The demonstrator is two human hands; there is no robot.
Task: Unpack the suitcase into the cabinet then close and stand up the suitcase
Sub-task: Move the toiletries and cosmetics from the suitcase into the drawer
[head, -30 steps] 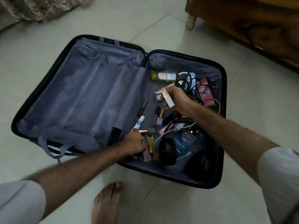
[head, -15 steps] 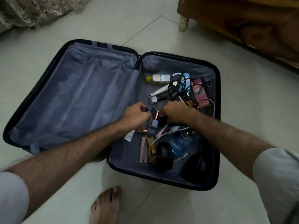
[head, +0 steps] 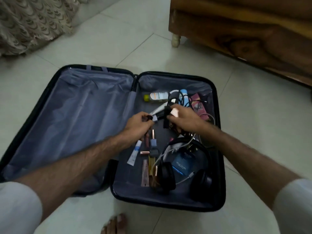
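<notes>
A black suitcase (head: pixel 219 149) lies open on the floor, its grey-lined left half bare. The right half holds small things: cosmetic tubes (head: pixel 145 171), black headphones (head: pixel 167 176), a blue box (head: pixel 183 163), a yellow-capped bottle (head: pixel 157 97), a pink box (head: pixel 199 105) and tangled cables (head: pixel 179 98). My left hand (head: pixel 136 125) grips a few small cosmetic sticks over the middle of that half. Beside it, my right hand (head: pixel 184 120) holds a bundle of small items, with a pale pink tube (head: pixel 174 113) sticking out on top.
A wooden piece of furniture (head: pixel 244 31) on short legs stands at the back right. A patterned curtain (head: pixel 30 22) hangs at the back left. My bare foot (head: pixel 114 223) is on the tiled floor just in front of the suitcase.
Both hands have lifted from the pile of cosmetics and moved toward the far end of the suitcase, each carrying small items. The view has tilted up a little.
</notes>
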